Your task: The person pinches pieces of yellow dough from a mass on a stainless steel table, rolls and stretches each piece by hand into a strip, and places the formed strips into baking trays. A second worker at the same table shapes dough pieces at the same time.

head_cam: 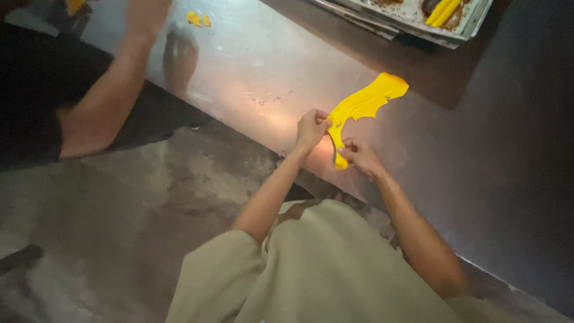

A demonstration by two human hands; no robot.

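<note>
Head view. The left hand (311, 128) is seen closed, fingers curled, pinching the near-left edge of a yellow piece (362, 107). The right hand (360, 158) is also closed, pinching the lower, narrow end of the same piece, just beside the left hand. What looks like a thin dark blade is seen between the two hands at the piece's lower edge, but it is too small to be told surely. The yellow piece is flat, thin, long, with a jagged edge on its right side; it is held up above a metal table (263, 72), slanted from near-left to far-right, its wide end free in the air. Both forearms are bare; a pale green garment (323, 269) is worn by the person, seen at the near edge.

At the left, another person's arm (113, 96) is stretched toward the far side of the table, its hand cut off by the top edge; a dark sleeve (30, 101) is seen on it. Small yellow scraps (197, 19) lie on the table at the far left, well apart from the held piece. A tray (472, 24) is seen at the far right with yellow strips (443, 12) in it. A grey concrete floor (119, 209) is seen at the near left.
</note>
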